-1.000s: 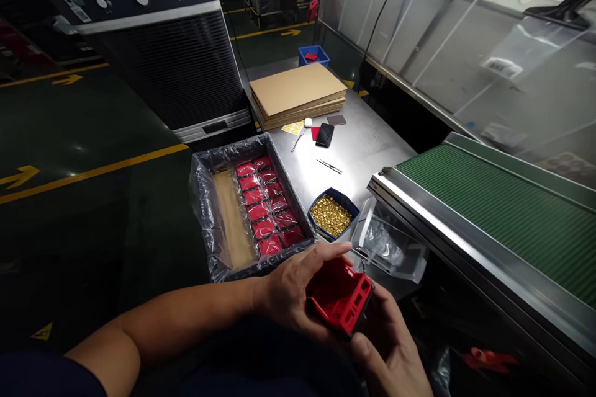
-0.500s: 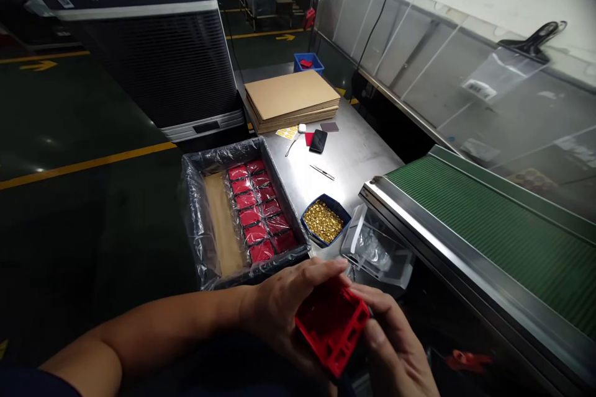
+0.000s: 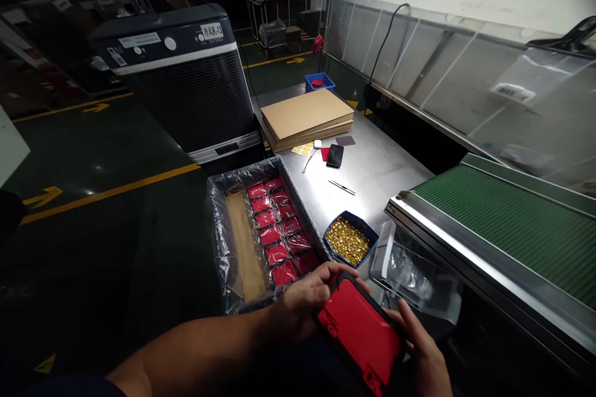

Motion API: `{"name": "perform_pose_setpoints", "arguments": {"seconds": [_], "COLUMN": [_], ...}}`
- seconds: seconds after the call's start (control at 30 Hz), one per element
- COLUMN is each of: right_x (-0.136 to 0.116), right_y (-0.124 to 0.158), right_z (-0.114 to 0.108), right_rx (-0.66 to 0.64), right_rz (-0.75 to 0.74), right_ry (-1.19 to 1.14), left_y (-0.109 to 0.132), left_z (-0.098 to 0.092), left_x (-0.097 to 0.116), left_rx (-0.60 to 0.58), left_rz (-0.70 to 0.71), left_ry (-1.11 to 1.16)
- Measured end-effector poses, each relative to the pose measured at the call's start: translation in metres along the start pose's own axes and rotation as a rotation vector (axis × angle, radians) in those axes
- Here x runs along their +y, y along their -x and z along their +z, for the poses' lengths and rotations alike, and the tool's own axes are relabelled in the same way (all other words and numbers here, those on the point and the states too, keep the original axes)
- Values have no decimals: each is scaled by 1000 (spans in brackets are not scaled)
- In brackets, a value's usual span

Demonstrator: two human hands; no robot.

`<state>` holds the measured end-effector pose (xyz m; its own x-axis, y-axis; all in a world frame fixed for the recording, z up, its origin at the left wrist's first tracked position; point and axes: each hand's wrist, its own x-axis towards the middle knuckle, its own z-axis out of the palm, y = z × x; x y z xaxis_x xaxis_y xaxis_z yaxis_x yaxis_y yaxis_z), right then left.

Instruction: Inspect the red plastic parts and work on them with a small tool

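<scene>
A red plastic case with black edging (image 3: 361, 329) is tilted in front of me, its flat red face upward and small latch-like parts along its near left edge. My left hand (image 3: 302, 298) grips its upper left corner, thumb on top. My right hand (image 3: 424, 347) is at its right edge, thumb raised and the fingers partly hidden behind the case. Beyond my left hand, a plastic-lined crate (image 3: 216, 229) contains rows of similar red pieces (image 3: 270, 236) in clear film. A blue bin (image 3: 370, 229) of small brass-coloured parts (image 3: 349, 240) stands ahead of the case.
On the metal table (image 3: 382, 158) lie tweezers (image 3: 342, 187), a black flat item (image 3: 335, 156) and stacked cardboard sheets (image 3: 307, 113). A clear plastic box (image 3: 419, 279) is near my right hand. The green conveyor (image 3: 521, 217) runs along the right; an air cooler (image 3: 186, 87) stands left.
The case has been turned over: its hollow inside faced me before, its flat red face does now. My hands shifted slightly right in view, and the view tilted upward.
</scene>
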<state>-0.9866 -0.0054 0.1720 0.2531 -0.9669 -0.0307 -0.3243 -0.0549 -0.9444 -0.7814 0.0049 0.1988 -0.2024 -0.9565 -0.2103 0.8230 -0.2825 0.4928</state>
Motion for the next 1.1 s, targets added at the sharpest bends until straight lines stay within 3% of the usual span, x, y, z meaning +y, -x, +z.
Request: {"name": "perform_pose_setpoints", "arguments": {"seconds": [0.13, 0.23, 0.3, 0.37, 0.43, 0.57, 0.67, 0.73, 0.9, 1.1], "right_x": [14, -1, -11, -7, 17, 110, 175, 201, 219, 214], "right_y": [-2, 6, 7, 2, -9, -41, -64, -73, -80, -65], "right_z": [2, 12, 18, 19, 13, -4, -9, -8, 0, 32], "right_rx": [-29, -286, -491, -588, -552, -230, -65, -18, -27, -83], "right_rz": [105, 390, 605, 716, 732, 709, 680, 652, 616, 579], "right_ry": [-159, -477, -720, -823, -679, 241, 593, 724, 742, 360], "left_y": [-10, -16, -18, -20, -22, -22, -18, -14, -5, 1], "left_z": [-5, -11, -14, -15, -16, -19, -20, -19, -20, -35], "left_x": [3, 1, -4, -12, -18, -22, -18, -15, -15, -19], "left_rx": [90, 46, -44, -63, 27, 290, 381, 431, 492, 473], "left_rz": [27, -2, -103, -182, -189, -168, -182, -180, -127, -86], "left_ry": [-94, -117, 15, 159, 217, 177, 134, 106, 95, 74]}}
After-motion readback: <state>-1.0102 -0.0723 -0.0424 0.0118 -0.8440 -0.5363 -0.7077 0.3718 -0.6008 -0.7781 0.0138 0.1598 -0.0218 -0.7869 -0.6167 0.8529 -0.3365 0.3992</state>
